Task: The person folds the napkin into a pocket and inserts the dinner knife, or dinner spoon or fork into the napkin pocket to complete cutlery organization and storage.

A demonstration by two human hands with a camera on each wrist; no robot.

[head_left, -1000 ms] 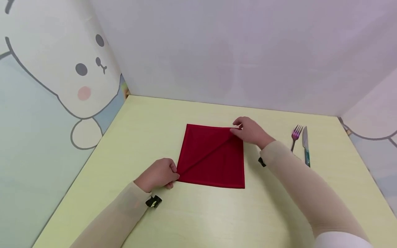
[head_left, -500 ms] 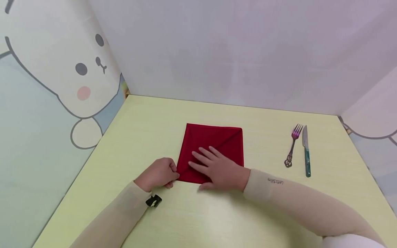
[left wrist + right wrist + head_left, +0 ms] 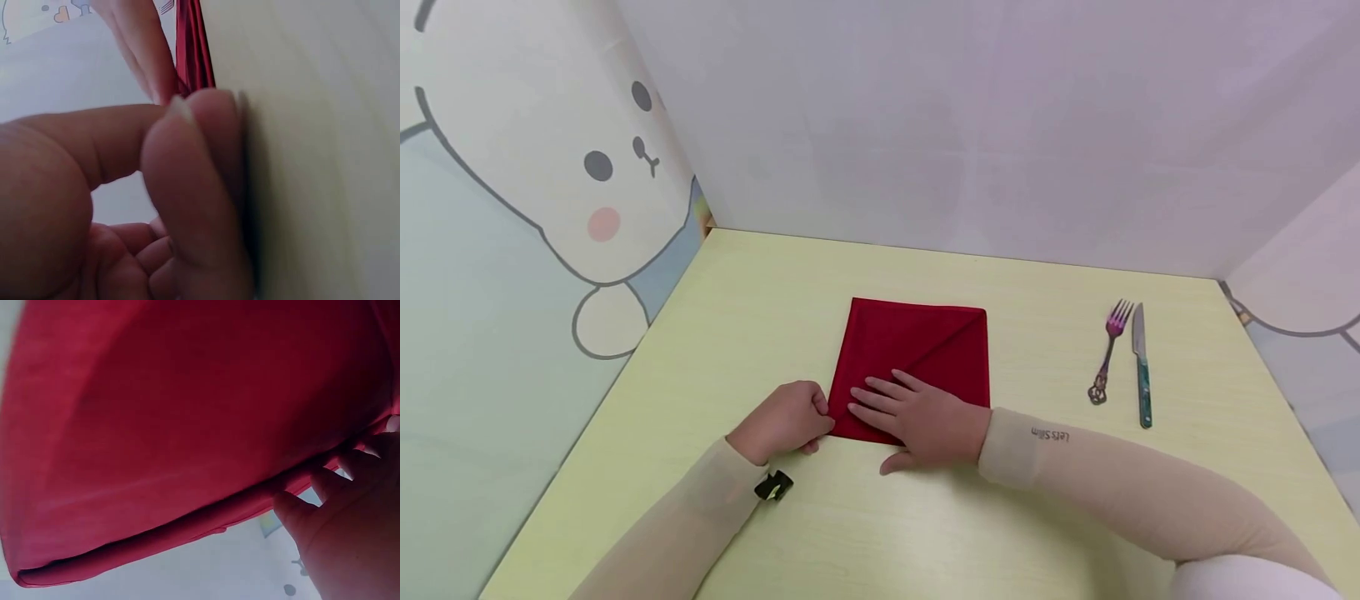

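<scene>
A red cloth napkin (image 3: 887, 333), folded into a square with a diagonal fold line across its top, lies on the table in the head view. My left hand (image 3: 782, 418) pinches its near left corner between thumb and finger. In the left wrist view, the curled fingers (image 3: 194, 187) meet at that corner, and the napkin's stacked layers (image 3: 194, 50) show edge-on. Spread flat, my right hand (image 3: 925, 423) rests on the near part of the napkin and covers some of its near edge. The right wrist view shows the napkin (image 3: 206, 400) close up beside the right hand (image 3: 350, 519).
On the right of the pale yellow table (image 3: 760, 308) lie a fork (image 3: 1107, 350) and a knife with a green handle (image 3: 1143, 375), side by side. A pale curtain (image 3: 962, 150) hangs behind the table. A cartoon-printed cloth (image 3: 565, 208) borders the left side.
From the far right corner, my right hand has come down onto the napkin's near part, flattened, then slid slightly towards the near left. My left hand has kept its pinch on the corner.
</scene>
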